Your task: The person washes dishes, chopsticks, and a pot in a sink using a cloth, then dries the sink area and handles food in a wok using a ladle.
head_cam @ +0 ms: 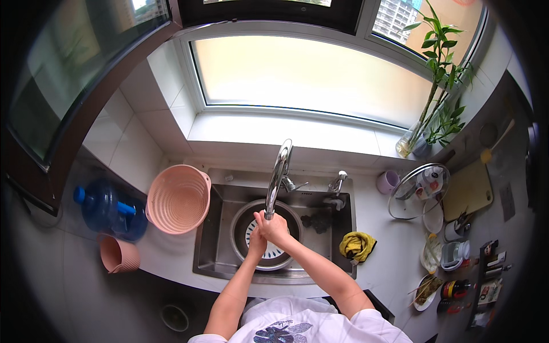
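Note:
My left hand and my right hand are pressed together just below the spout of a chrome faucet. The right one lies partly over the left, and whatever is between them is hidden. Beneath them, a round stainless steel basin stands in the sink. Inside the basin is a white plate with dark blue leaf-shaped marks around its rim; my hands and wrists cover part of it. I cannot make out whether water is running.
A pink colander stands left of the sink, near a blue water jug and a pink bin. A yellow cloth lies by the right edge. Farther right are a glass lid, a cutting board and a plate of food.

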Tool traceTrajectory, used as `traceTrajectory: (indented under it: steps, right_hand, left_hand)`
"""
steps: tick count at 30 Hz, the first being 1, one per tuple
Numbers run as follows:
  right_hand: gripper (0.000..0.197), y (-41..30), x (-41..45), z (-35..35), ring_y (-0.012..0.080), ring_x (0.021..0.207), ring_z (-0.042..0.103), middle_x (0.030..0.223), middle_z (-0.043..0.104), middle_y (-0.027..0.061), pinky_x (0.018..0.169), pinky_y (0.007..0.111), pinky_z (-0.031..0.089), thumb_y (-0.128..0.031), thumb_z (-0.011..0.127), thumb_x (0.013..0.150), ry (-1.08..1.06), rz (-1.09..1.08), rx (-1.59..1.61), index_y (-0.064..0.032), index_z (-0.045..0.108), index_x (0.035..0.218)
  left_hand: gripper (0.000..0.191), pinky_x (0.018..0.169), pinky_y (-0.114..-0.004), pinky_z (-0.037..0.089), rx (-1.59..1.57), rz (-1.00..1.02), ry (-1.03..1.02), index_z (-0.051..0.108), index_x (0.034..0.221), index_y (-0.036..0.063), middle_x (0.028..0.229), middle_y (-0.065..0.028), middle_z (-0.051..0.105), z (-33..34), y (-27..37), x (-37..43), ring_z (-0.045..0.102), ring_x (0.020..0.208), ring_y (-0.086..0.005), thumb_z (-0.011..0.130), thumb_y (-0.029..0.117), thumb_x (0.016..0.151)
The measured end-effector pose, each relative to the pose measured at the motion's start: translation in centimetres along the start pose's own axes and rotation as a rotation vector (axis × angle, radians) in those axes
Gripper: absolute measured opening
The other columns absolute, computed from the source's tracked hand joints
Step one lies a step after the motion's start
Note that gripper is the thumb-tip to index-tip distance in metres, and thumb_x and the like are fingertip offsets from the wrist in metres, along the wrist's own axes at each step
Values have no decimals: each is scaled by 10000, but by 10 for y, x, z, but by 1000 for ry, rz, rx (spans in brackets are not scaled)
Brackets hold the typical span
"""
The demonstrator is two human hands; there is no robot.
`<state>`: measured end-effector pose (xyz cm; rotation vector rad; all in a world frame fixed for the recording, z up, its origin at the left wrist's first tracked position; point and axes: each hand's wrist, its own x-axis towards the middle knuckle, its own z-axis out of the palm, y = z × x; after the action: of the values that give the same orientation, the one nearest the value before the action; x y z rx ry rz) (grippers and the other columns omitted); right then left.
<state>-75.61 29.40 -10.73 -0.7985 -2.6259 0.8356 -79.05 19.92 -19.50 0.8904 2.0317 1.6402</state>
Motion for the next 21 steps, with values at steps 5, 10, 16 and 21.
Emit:
traceTrajectory:
  steps: [5, 10, 16, 21]
  right_hand:
    - [360, 17, 12, 6, 297, 661, 620, 799, 635, 171, 638, 371, 510, -320, 464, 980, -134, 373, 759, -17, 641, 899]
    - [334, 72, -42, 20, 306, 1055, 603, 1067, 618, 167, 935, 374, 467, -26, 551, 811, -111, 49, 448, -31, 557, 1145]
    - [375, 74, -57, 46, 311, 1159, 580, 1206, 603, 194, 994, 365, 443, -183, 543, 936, -350, 276, 600, -61, 479, 1284]
    - [386, 63, -57, 46, 352, 1101, 605, 1184, 627, 191, 937, 373, 467, -195, 505, 964, -462, 76, 487, -111, 487, 1340]
  left_hand:
    - [243, 796, -339, 481, -146, -145, 15, 584, 1160, 16, 918, -130, 651, -5, 1, 2, 633, 875, -240, 462, 142, 992]
    - [252, 702, -223, 452, -522, -189, 129, 605, 1158, 28, 823, 20, 584, 14, 22, 2, 539, 732, -63, 516, 201, 997]
    - [405, 597, -217, 392, -663, -334, 91, 597, 967, 31, 733, 3, 557, 20, 42, 9, 482, 625, -63, 525, 429, 977]
    - [445, 608, -236, 370, -546, -270, 157, 561, 888, 40, 688, -9, 504, 15, 54, 19, 480, 662, -87, 429, 456, 978]
